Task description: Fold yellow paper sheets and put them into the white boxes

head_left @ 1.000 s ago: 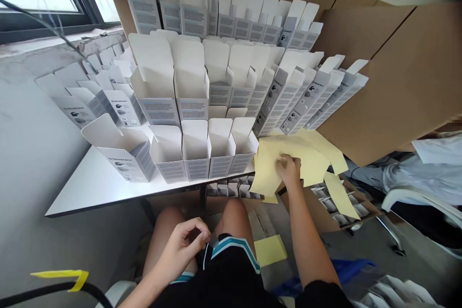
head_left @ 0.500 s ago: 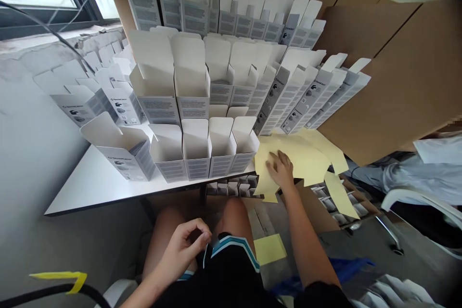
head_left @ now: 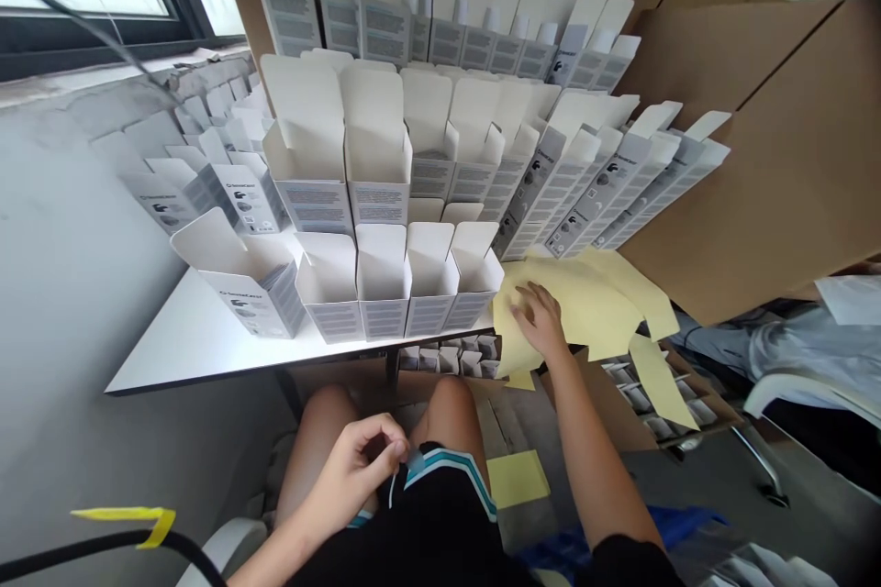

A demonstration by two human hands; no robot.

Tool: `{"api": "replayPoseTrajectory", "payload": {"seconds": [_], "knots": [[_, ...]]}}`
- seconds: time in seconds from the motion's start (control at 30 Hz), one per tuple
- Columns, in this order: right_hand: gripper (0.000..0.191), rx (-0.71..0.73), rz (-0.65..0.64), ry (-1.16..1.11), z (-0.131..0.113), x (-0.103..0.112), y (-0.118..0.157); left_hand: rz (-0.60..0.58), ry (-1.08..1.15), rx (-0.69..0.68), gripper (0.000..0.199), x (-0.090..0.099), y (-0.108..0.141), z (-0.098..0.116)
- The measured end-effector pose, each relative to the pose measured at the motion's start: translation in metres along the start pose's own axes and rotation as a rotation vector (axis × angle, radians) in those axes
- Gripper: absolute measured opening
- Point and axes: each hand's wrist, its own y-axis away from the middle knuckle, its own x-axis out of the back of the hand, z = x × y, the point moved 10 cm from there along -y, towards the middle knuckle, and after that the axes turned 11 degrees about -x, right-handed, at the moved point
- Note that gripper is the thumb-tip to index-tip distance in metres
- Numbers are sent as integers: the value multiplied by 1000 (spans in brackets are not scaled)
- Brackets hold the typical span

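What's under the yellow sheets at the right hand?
The yellow sheets overhang the white table; a cardboard tray of small boxes shows below them. Whatever lies directly beneath the sheets is covered.

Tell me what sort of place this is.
Probably a small packing workroom: rows of open white product cartons stand on a white table, with loose yellow paper sheets at its edge and large brown cardboard sheets behind.
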Motion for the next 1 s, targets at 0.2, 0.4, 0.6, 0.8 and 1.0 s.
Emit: {"api": "replayPoseTrajectory", "payload": {"seconds": [0.2, 0.4, 0.6, 0.8, 1.0], "knots": [[51, 55, 65, -73, -7, 5, 13, 27, 21, 37, 40, 6, 1, -4], [55, 77, 120, -137, -13, 18, 17, 56, 35, 0, 37, 13, -2, 0], [20, 83, 336, -579, -71, 85, 82, 46, -196, -139, 25, 27, -7, 24], [21, 280, -470, -842, -210, 30, 178, -14, -511, -303, 16, 34, -12, 41], [15, 263, -585, -838, -239, 5, 191, -4, -571, -307, 17, 40, -7, 50]]}}
